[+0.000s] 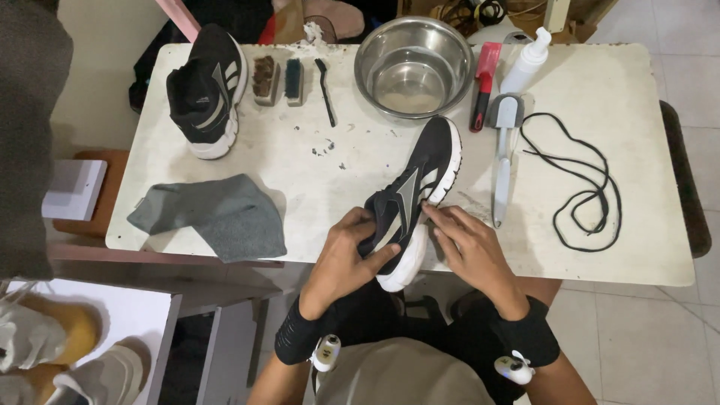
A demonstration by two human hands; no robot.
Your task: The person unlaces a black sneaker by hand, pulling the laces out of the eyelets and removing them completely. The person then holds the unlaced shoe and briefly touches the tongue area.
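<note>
While the black shoe (411,201) lies on the table (645,90), its heel end is gripped by the left hand (346,259). Its side is touched by the right hand (471,251), fingers bent. Beyond the right hand, a gray brush (502,154) and black lace (581,184) are seen.

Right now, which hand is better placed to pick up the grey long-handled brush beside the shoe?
Probably the right hand. It rests on the shoe's right side, closest to the grey brush. The left hand grips the shoe's heel end, farther away.
</note>
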